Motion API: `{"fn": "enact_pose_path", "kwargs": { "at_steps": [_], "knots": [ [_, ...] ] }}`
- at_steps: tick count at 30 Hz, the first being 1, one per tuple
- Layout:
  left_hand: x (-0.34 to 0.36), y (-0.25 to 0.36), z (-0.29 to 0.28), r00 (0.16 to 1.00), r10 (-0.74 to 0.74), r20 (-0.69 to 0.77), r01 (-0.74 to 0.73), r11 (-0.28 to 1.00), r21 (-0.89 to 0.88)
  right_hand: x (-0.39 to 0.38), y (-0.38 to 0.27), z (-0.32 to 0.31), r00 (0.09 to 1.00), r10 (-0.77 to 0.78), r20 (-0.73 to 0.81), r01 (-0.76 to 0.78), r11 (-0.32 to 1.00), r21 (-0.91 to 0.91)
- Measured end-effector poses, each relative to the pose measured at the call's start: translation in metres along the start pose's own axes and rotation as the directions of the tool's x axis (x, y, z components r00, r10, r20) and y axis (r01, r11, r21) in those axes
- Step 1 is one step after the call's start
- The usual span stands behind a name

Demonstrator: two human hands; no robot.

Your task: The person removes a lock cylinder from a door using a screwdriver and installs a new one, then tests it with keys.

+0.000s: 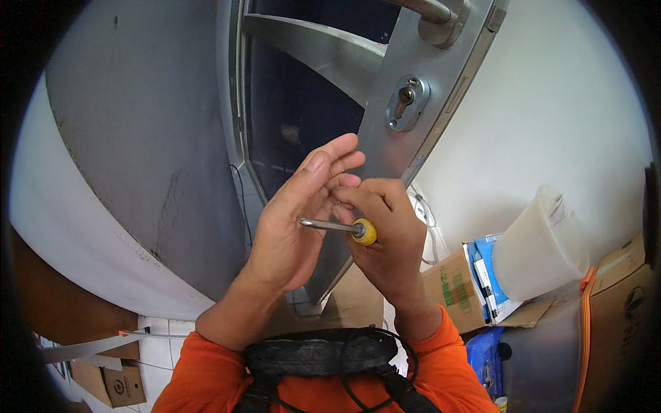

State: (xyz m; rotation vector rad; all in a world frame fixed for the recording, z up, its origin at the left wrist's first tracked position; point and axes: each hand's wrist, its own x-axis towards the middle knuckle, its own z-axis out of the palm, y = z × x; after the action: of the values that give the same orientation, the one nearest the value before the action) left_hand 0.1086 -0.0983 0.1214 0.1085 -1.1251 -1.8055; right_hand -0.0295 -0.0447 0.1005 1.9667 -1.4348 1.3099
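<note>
My right hand (pixel 392 234) is closed round a screwdriver (pixel 337 226) with a yellow handle end; its metal shaft points left across my left palm. Cupped and open, my left hand (pixel 292 206) faces it, fingers apart and slightly bent. The fingertips of my right hand meet the left fingers; whether something small lies between them is hidden. Just beyond my hands stands a grey metal door (pixel 385 134). On it sits an oval lock plate (pixel 408 103) with a cylinder in its keyhole, and above that a lever handle (pixel 437 14).
Right of me a translucent bin (pixel 540 241) stands by a cardboard box (pixel 454 289) and blue-white packages (pixel 487 265). A larger carton (pixel 623 310) is at the far right. A grey curved wall panel (pixel 151 138) rises on the left. Cables (pixel 430 234) hang near the door's lower edge.
</note>
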Motion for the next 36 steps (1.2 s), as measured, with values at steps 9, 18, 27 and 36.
{"fn": "enact_pose_path", "kwargs": {
  "at_steps": [9,18,27,36],
  "knots": [
    [-0.005,-0.005,-0.006,0.979,0.184,0.089,-0.204,0.88,0.428,-0.001,0.007,-0.007,0.974,-0.073,-0.216,0.109,0.98,0.164],
    [0.003,0.002,-0.006,0.989,0.144,0.022,-0.124,0.76,0.637,-0.003,0.016,-0.012,0.977,-0.136,-0.165,0.157,0.98,0.121],
    [0.052,-0.012,0.015,0.855,0.517,-0.046,-0.429,0.753,0.499,0.029,0.032,-0.028,0.861,0.338,-0.38,-0.191,0.908,0.373],
    [0.062,-0.021,0.022,0.823,0.567,-0.026,-0.45,0.679,0.58,0.042,0.033,-0.032,0.903,0.366,-0.225,-0.212,0.835,0.507]
  ]
}}
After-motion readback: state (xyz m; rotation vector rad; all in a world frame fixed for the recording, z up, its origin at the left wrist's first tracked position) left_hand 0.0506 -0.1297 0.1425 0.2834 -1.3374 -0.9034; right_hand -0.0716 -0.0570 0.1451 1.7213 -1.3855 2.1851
